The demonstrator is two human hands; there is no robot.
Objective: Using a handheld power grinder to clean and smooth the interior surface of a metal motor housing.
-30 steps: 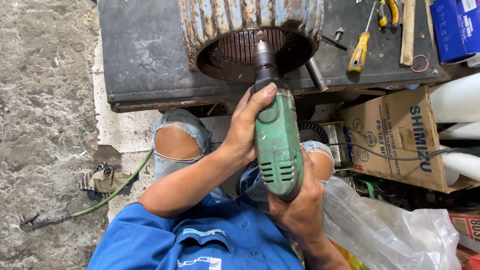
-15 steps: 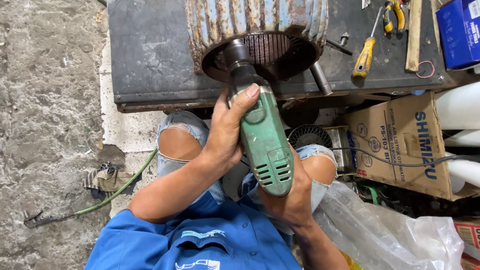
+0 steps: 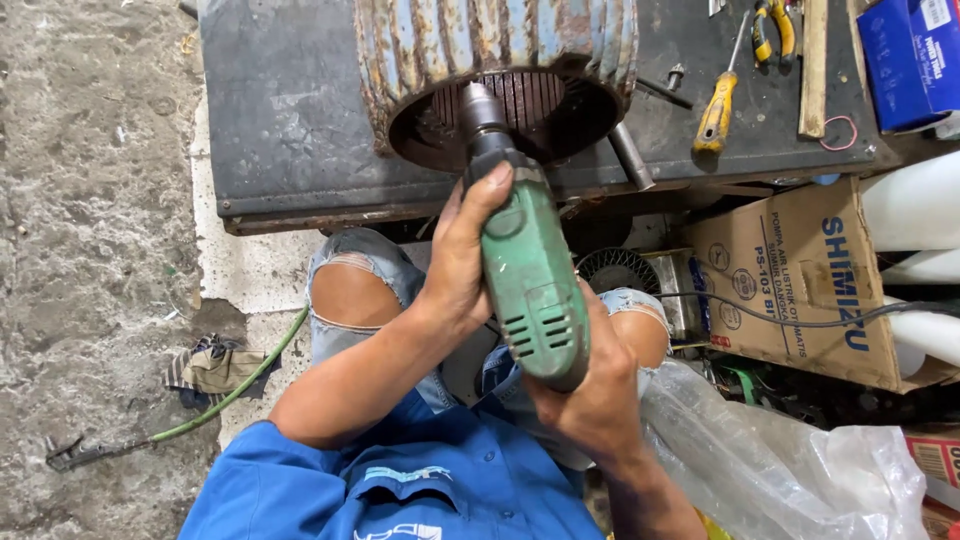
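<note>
left hand (image 3: 462, 265) wrapped around front of green drill (image 3: 528, 285) | right hand (image 3: 590, 400) gripping drill's rear | drill nose inside open end of rusty finned motor housing (image 3: 500, 45) | housing lies on dark metal table (image 3: 290, 110) | yellow-handled screwdriver (image 3: 718, 105) on table | cardboard box (image 3: 800, 275) below, right | clear plastic bag (image 3: 780, 470) beside right forearm
</note>
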